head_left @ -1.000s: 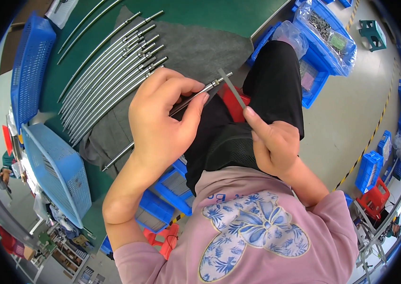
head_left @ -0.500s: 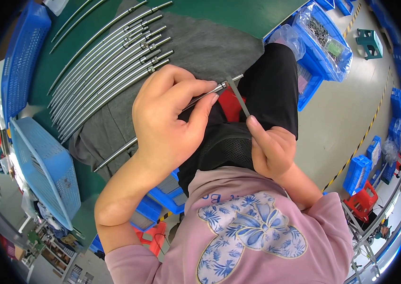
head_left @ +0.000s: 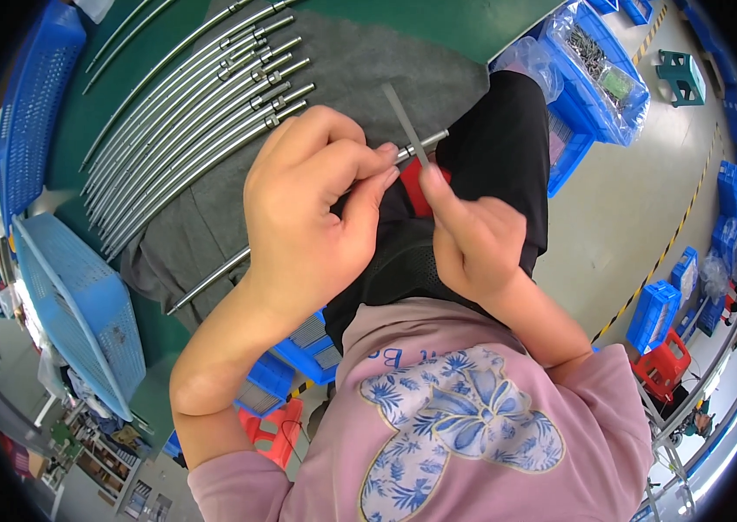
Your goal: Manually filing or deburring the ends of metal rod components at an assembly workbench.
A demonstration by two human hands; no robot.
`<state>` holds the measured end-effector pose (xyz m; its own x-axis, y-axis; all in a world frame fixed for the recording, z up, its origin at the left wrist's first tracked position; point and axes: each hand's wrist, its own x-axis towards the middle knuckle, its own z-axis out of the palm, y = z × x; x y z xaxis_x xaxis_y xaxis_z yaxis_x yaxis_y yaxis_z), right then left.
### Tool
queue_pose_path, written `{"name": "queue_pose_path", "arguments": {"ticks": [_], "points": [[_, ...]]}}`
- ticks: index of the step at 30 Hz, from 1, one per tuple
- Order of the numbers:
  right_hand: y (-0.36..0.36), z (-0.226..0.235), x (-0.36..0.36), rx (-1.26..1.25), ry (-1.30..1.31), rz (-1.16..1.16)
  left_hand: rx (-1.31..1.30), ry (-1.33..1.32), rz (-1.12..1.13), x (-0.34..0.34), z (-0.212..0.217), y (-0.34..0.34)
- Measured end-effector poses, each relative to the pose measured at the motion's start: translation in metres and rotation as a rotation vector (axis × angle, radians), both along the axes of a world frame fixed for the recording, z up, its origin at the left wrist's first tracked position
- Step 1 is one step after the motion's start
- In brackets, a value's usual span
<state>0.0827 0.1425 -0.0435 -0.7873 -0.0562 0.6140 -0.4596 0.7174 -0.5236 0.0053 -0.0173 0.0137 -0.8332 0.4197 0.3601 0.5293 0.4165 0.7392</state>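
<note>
My left hand pinches a slim metal rod between thumb and fingers. The rod slants under that hand, its lower end showing beyond the left wrist and its collared tip pointing up and right. In my right hand is a flat, thin file, with the index finger stretched along its near end. The file crosses the rod close to its tip and appears to touch it. To the left, several similar metal rods with collars lie side by side on a grey cloth.
The cloth lies on a green table. A light blue basket and a darker blue one stand on the left. At right, a blue bin lined with plastic holds small metal parts. A green stool stands on the floor.
My right hand has moved up and left, sliding the file across the rod so more of it reaches beyond. My left hand keeps its grip on the rod almost in place.
</note>
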Motion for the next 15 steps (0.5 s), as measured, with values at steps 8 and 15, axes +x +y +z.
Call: {"name": "queue_pose_path", "arguments": {"ticks": [8, 15], "points": [[-0.004, -0.008, -0.014, -0.008, 0.116, 0.007, -0.006, -0.009, -0.009, 0.001, 0.002, -0.001], [-0.003, -0.012, -0.021, -0.015, 0.174, 0.019, -0.018, -0.004, -0.016, 0.000, 0.003, -0.001]]}}
